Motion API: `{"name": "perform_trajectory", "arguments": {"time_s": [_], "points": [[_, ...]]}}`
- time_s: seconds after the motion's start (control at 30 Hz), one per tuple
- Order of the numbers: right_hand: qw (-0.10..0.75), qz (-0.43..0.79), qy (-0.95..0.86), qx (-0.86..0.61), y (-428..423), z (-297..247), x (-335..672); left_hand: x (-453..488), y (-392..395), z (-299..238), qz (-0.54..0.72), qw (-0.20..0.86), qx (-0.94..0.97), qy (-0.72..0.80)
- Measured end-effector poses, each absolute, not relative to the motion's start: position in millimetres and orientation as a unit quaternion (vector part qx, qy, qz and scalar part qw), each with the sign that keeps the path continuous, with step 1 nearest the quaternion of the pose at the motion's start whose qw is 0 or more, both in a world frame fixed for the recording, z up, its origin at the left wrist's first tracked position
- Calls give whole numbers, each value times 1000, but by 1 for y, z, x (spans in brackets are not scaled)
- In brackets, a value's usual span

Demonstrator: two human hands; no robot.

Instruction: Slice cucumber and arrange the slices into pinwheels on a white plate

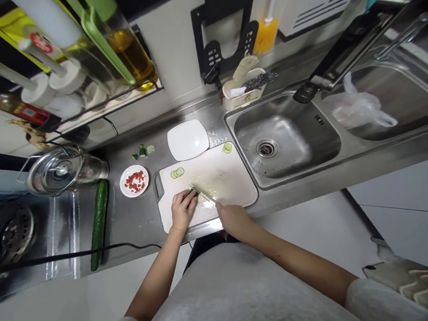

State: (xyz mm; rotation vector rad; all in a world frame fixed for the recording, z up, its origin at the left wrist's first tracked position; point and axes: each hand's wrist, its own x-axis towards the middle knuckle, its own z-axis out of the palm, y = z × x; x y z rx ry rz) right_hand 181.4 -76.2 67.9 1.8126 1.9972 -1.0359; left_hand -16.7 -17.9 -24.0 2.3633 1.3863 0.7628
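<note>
My left hand [183,210] is closed on a short dark-green piece of cucumber [192,193] on the white cutting board [237,178]. In my right hand [236,219] is the handle of a knife [206,196]. Its blade points up and left, with the tip end right beside the cucumber piece and my left fingers. Cucumber slices [177,173] lie overlapped at the board's upper left. A few more slices [227,148] rest at its upper right corner. Wet marks show on the board around the blade.
Behind the board is a white square plate [188,139]. Left of it stand a small plate [123,190] of red bits, cucumber ends [142,150] and a whole cucumber [99,225]. The sink [288,131] borders the right. A black cable [124,244] crosses the counter front.
</note>
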Motion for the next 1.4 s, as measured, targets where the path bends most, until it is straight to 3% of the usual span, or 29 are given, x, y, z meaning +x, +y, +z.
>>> {"name": "perform_trajectory", "arguments": {"time_s": [1.4], "points": [[109,-381,689,607,-61,54,179,-18,-13,-25,259,170,820,482]]}}
